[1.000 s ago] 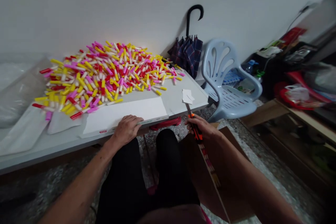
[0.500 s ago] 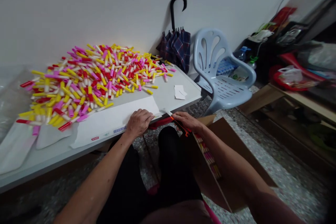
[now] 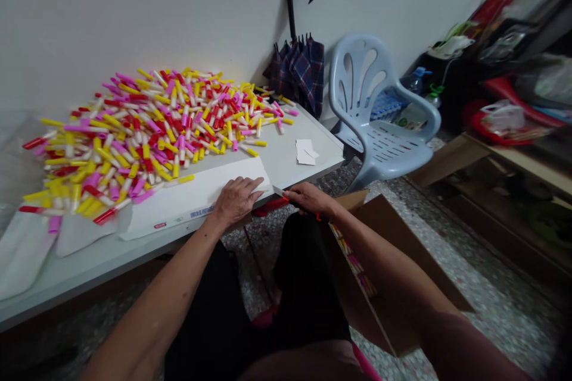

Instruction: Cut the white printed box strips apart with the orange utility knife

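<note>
Red/yellow/pink tubes (image 3: 156, 125) piled on tbl (image 3: 286, 158); white sheet (image 3: 179, 205) along nr edge. L hand (image 3: 235, 199) on its R end, fingers partly spread. R hand (image 3: 310, 200) grips cutter (image 3: 279, 191), blade at sheet's R end.

There are two hands: one left hand (image 3: 235, 201) and one right hand (image 3: 308, 199). I see one utility knife (image 3: 279, 191), one white sheet (image 3: 179, 201), one surface (image 3: 286, 158), one umbrella (image 3: 296, 71), one plastic armchair (image 3: 393, 152) and one cardboard box (image 3: 411, 268). The plastic tubes (image 3: 179, 116) are very many, too crowded for exact counting.
</note>
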Demonstrator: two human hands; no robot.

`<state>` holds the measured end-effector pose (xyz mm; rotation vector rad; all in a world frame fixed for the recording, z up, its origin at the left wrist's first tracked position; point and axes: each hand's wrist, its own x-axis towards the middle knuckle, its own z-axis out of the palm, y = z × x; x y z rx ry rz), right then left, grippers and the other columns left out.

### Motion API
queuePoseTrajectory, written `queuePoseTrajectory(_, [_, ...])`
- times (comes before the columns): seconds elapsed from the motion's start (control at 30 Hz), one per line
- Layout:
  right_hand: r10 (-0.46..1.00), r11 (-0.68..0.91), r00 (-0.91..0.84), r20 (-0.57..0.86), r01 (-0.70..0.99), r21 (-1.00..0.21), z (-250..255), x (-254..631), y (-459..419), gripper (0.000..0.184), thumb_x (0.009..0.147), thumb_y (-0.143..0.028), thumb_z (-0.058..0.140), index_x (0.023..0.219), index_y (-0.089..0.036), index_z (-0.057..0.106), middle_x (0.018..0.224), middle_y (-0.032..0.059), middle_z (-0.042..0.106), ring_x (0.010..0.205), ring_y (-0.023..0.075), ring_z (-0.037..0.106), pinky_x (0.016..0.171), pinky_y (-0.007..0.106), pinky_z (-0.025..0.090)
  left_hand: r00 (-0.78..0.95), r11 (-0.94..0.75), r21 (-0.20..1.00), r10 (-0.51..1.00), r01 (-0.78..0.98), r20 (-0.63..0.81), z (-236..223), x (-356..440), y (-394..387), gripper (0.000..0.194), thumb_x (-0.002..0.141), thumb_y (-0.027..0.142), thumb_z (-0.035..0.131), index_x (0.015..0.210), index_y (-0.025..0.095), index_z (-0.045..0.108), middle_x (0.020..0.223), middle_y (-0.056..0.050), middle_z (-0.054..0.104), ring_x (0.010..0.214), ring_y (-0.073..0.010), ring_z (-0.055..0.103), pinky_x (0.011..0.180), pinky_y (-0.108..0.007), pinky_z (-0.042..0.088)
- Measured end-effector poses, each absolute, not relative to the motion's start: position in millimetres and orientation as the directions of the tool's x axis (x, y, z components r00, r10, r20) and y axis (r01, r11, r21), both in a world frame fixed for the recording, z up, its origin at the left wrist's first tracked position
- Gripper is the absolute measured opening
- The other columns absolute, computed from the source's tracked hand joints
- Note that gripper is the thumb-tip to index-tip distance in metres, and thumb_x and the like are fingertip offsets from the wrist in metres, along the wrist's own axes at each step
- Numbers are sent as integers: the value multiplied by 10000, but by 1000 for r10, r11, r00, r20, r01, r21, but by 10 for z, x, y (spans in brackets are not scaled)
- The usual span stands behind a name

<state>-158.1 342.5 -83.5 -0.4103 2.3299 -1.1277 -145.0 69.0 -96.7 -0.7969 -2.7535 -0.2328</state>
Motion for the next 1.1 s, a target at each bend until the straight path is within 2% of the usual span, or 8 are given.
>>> queuePoseTrajectory(0.07, [-437,685,-848,-300,-98,-722,-845,-1620,3443,505,1006,-591,529,707,-190,595,604,-9,579,545,142,590,542,244,394,-784,799,63,566,597,254,-931,-1479,696,458,1094,369,420,1517,241,539,1206,-92,725,1060,-262,634,923,-420,477])
queuePoseTrajectory(0.2, [-362,772,-882,-303,-101,-628,-903,-1632,3493,626,988,-703,508,666,-184,645,586,20,609,592,155,573,585,259,363,-748,748,82,638,658,184,-889,-1531,711,442,1093,293,391,1496,260,569,1352,-69,690,1155,-263,609,1000,-443,463])
queuePoseTrajectory(0.33, [-305,858,-921,-241,-155,-490,-918,-1588,3480,670,1008,-727,459,716,-183,718,740,72,722,701,183,633,624,274,359,-758,744,160,609,648,235,-952,-1574,698,432,1098,336,400,1467,226,596,1437,-68,656,1230,-268,572,1076,-457,439])
queuePoseTrajectory(0.47, [-276,905,-931,-237,-168,-390,-868,-1558,3389,707,1015,-753,397,832,-190,785,917,132,788,834,240,707,691,291,425,-773,739,239,567,630,284,-1046,-1589,680,399,1101,352,414,1403,236,648,1410,-59,672,1246,-245,579,1090,-431,443])
queuePoseTrajectory(0.67, [-237,931,-938,-252,-145,-336,-785,-1511,3228,804,1006,-799,269,1041,-205,811,1090,182,797,997,332,743,818,370,514,-801,760,262,533,595,274,-1081,-1586,691,408,1094,373,437,1418,251,654,1465,-59,647,1365,-250,544,1154,-456,426])
queuePoseTrajectory(0.93, [-262,941,-927,-269,-183,-284,-728,-1489,3238,731,1045,-730,290,1100,-197,788,1127,175,792,1039,329,744,876,390,536,-869,800,340,469,494,161,-1108,-1628,669,402,1083,434,458,1404,329,676,1593,-15,537,1522,-276,407,1300,-572,223])
queuePoseTrajectory(1.1, [-268,938,-926,-266,-188,-290,-719,-1381,3270,689,1058,-701,302,1124,-206,777,1118,161,792,1061,327,741,877,379,529,-880,811,346,459,473,127,-1101,-1639,666,396,1081,441,459,1407,363,669,1616,13,509,1555,-265,361,1312,-571,185])
